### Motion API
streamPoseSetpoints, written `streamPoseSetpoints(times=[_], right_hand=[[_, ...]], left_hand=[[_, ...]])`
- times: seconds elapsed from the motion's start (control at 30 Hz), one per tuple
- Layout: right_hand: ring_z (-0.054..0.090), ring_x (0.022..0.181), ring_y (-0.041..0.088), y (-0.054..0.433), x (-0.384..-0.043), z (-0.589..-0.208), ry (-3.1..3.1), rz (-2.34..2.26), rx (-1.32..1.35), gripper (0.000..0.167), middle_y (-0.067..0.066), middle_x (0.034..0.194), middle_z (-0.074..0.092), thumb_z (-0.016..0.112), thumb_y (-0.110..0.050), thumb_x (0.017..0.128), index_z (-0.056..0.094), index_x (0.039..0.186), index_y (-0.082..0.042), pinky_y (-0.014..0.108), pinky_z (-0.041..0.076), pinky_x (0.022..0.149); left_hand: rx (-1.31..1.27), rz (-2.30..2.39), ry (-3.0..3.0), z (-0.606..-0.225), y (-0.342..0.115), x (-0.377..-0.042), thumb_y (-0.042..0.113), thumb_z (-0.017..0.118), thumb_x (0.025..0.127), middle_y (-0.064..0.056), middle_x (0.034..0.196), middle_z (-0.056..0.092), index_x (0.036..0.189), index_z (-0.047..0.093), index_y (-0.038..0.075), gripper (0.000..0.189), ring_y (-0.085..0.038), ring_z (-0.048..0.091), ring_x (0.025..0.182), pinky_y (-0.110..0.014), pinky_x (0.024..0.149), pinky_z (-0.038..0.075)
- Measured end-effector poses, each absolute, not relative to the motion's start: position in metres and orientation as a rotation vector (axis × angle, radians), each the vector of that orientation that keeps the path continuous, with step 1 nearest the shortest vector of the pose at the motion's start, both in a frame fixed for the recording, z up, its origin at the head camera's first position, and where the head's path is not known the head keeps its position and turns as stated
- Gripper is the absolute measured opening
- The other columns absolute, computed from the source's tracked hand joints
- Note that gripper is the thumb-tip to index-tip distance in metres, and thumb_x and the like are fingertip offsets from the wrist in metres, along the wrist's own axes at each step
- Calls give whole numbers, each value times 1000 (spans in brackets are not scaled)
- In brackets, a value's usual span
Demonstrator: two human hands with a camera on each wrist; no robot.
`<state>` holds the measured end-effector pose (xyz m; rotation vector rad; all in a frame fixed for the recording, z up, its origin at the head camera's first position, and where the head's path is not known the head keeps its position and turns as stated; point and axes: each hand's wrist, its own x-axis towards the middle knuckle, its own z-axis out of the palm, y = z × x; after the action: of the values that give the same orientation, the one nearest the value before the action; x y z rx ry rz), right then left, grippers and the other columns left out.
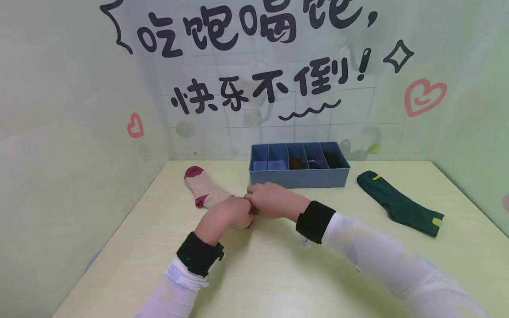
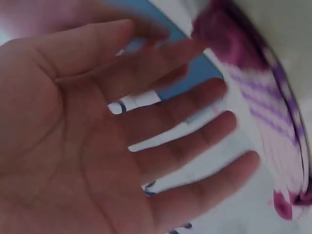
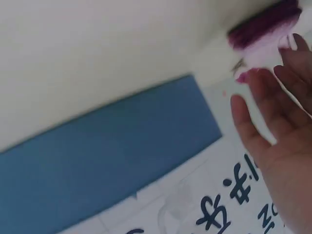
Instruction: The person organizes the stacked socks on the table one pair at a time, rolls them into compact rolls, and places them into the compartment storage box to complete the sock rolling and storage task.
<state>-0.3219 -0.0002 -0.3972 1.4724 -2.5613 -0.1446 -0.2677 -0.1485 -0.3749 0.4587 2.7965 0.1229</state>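
A pale pink sock [image 1: 212,194] with burgundy toe, heel and cuff lies on the table, left of centre. My left hand [image 1: 234,213] is over its cuff end, hiding much of it. In the left wrist view, the left hand's fingers [image 2: 180,105] are straight and spread, the index tip overlapping the burgundy cuff [image 2: 229,39]; purple stripes run below it. My right hand [image 1: 272,199] meets the left one from the right, just in front of the box. Its fingers [image 3: 273,109] are extended and loosely bent near the sock [image 3: 265,51] in the right wrist view.
Behind the hands stands a blue divided box [image 1: 298,179]; its right compartments hold dark and brown rolled items, and lighter blue shows in the two left ones. A dark green sock [image 1: 397,201] with yellow patches lies at right. Printed walls border the table [image 1: 278,274].
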Motion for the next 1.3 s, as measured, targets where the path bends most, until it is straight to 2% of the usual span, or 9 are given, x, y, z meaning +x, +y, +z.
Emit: streamPoseSetpoints(times=[0.07, 0.13, 0.27, 0.47, 0.57, 0.67, 0.93, 1.2, 1.3], right_hand=[[70, 98, 20, -3, -314, -406, -2602, -110, 1550, 22, 5, 112, 75, 69, -25, 105, 75, 121, -13, 33, 60, 86], [71, 101, 19, -5, -307, -412, -2642, -120, 1587, 22, 3, 116, 76, 66, -26, 106, 75, 123, -14, 32, 60, 91], [70, 103, 17, -7, -297, -415, -2688, -244, 1567, 21, 0, 119, 77, 67, -27, 105, 77, 122, -19, 33, 59, 98], [63, 83, 13, -3, -280, -409, -2704, -367, 1554, 16, -1, 106, 78, 75, -27, 100, 78, 114, -19, 27, 60, 92], [58, 72, 12, 0, -272, -407, -2664, -373, 1604, 13, -2, 91, 75, 77, -29, 99, 77, 107, -18, 24, 60, 82], [55, 69, 12, 3, -263, -404, -2702, -317, 1648, 9, -5, 82, 70, 78, -27, 98, 77, 103, -19, 21, 56, 76], [56, 71, 8, 19, -221, -399, -2848, -222, 1751, 10, -11, 83, 66, 82, -22, 93, 77, 102, -24, 18, 51, 74], [52, 70, 1, 37, -191, -401, -2894, -116, 1915, 8, -15, 78, 60, 80, -22, 94, 73, 96, -25, 15, 44, 69], [51, 70, 0, 42, -184, -403, -2849, -129, 1942, 6, -15, 77, 60, 79, -25, 96, 73, 96, -24, 14, 42, 68]], left_hand=[[346, 105, 2795, -369, -160, -270, 21, 62, 105, -14, 100, 65, 120, 71, 1, 26, -29, 59, 92, -39, 84, 47], [239, 72, 2800, -368, -171, -274, 19, 65, 103, -13, 102, 65, 124, 69, 1, 28, -27, 59, 93, -36, 81, 48], [89, 71, 2794, -376, -189, -285, 17, 65, 103, -14, 106, 67, 125, 67, -1, 29, -26, 60, 96, -36, 85, 51], [134, 199, 2725, -390, -199, -297, 21, 57, 107, -15, 111, 63, 136, 64, -2, 37, -28, 58, 101, -42, 93, 50], [232, 241, 2719, -391, -195, -299, 22, 58, 107, -12, 100, 62, 127, 68, 0, 31, -25, 59, 96, -39, 86, 48], [295, 250, 2723, -390, -189, -297, 21, 60, 107, -8, 88, 57, 113, 71, 4, 22, -22, 58, 88, -35, 80, 45], [477, 232, 2674, -389, -164, -282, 23, 68, 104, -6, 89, 61, 105, 75, 8, 17, -21, 57, 87, -34, 79, 48], [608, 241, 2581, -390, -128, -259, 24, 73, 99, 0, 74, 51, 85, 69, 14, 18, -15, 52, 73, -28, 69, 43], [678, 209, 2582, -392, -116, -252, 24, 74, 98, 1, 75, 50, 84, 65, 15, 19, -13, 51, 72, -27, 67, 42]])
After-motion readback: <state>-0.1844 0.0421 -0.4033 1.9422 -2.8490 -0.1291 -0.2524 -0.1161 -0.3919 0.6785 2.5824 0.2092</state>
